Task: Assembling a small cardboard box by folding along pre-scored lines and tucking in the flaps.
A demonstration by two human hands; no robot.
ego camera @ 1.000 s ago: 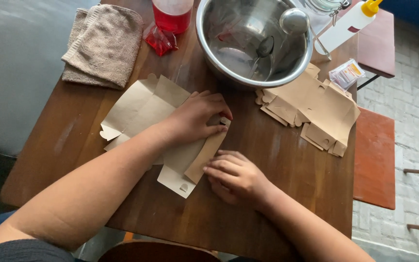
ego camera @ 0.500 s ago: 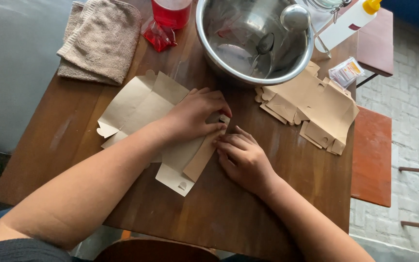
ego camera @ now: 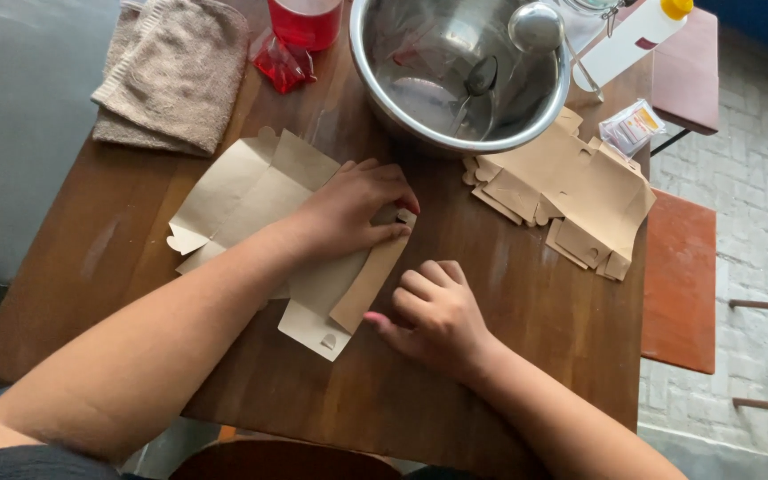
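Your left hand (ego camera: 353, 209) is lying palm-down on the flat cardboard box blank (ego camera: 260, 209) in the middle of the wooden table (ego camera: 508, 311). Its fingers are curling loosely over the card, and the fingertips (ego camera: 399, 229) are pressing on the top end of a raised side flap (ego camera: 371, 280) that is standing up along the blank's right edge. The hand is not gripping anything; it is holding the sheet down.

Your right hand (ego camera: 433, 316) is resting on the table just beside the flap's lower end, fingers curled in toward the palm, half closed. The thumb tip (ego camera: 373, 318) is sitting right at the flap, though you cannot tell whether it is touching. Nothing is showing inside this hand.

Beyond your hands, a steel mixing bowl (ego camera: 455, 133) is sitting at the far edge with a spoon (ego camera: 477, 80) inside it. A stack of more flat blanks (ego camera: 571, 191) is lying to the right, and a folded beige towel (ego camera: 175, 76) is lying at the far left.
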